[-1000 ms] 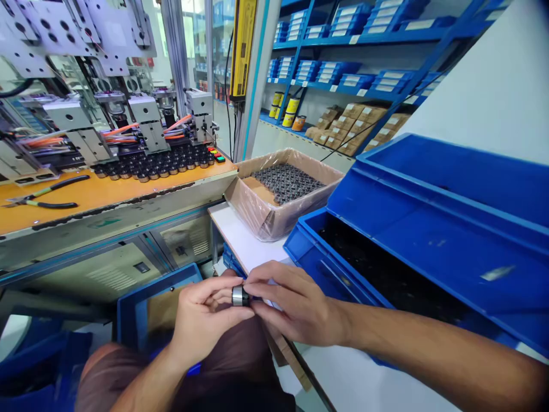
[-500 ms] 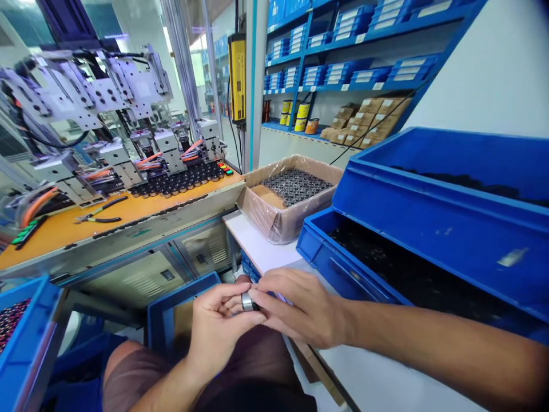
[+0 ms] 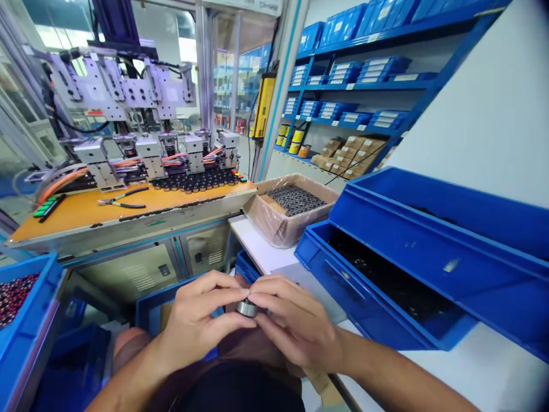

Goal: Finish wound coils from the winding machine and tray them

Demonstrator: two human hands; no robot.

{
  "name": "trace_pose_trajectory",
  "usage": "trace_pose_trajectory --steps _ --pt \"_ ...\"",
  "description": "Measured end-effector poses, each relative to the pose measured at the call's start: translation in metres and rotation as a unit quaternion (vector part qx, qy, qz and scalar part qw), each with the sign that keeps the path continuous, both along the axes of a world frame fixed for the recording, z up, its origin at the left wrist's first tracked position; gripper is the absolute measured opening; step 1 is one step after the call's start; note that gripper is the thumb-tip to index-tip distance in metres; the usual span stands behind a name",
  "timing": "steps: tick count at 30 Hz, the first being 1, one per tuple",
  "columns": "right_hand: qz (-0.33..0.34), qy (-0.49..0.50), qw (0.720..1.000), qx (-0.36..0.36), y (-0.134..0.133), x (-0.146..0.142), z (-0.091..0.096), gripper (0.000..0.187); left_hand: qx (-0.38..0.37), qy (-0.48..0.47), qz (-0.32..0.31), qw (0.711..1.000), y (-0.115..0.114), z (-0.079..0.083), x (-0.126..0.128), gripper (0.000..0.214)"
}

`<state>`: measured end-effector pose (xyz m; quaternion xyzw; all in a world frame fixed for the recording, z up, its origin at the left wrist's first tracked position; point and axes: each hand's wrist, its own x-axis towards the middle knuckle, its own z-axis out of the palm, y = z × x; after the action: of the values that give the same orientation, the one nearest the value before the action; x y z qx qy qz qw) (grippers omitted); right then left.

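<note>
Between my two hands, above my lap, is a small round part with a shiny metal ring [image 3: 246,308] and a dark top. My left hand [image 3: 206,312] pinches it from the left, thumb low and forefinger at the top edge. From the right, my right hand [image 3: 295,320] closes on the same part, its fingertips meeting the left ones near the top. The fingers hide some of its upper side, so its exact kind cannot be made out.
An orange-topped machine bench [image 3: 171,200] carries rows of black round parts [image 3: 193,182] and pliers [image 3: 124,200]. A plastic-lined carton [image 3: 278,226] of dark parts stands right of it. Stacked blue bins [image 3: 386,229] fill the right; another blue bin [image 3: 30,309] stands left.
The camera view has turned left and tilted up slightly. The metal-ringed part has been turned so its ring lies more level, and my left hand has its fingers higher over it.
</note>
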<state>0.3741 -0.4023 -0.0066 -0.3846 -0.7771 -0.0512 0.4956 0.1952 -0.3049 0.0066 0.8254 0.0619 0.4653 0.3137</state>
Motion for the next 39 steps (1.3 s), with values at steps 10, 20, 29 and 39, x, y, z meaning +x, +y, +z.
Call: trace_pose_trajectory --steps 10,20,29,39 --pt "0.125 0.051 0.988 -0.071 0.052 -0.060 0.002 0.042 -0.180 -0.136 0.085 0.970 0.005 -0.032 -0.056 0.034" --pt "0.116 0.118 0.986 -0.006 0.104 -0.105 -0.007 0.029 -0.610 -0.246 -0.125 0.743 0.022 -0.035 -0.070 0.027" --pt "0.118 0.115 0.985 -0.048 0.128 -0.113 -0.016 0.028 -0.672 -0.258 -0.077 0.690 0.046 -0.048 -0.073 0.025" --pt "-0.079 0.003 0.996 0.030 0.293 -0.039 -0.028 0.021 -0.723 -0.164 0.147 0.655 0.087 -0.135 -0.101 0.050"
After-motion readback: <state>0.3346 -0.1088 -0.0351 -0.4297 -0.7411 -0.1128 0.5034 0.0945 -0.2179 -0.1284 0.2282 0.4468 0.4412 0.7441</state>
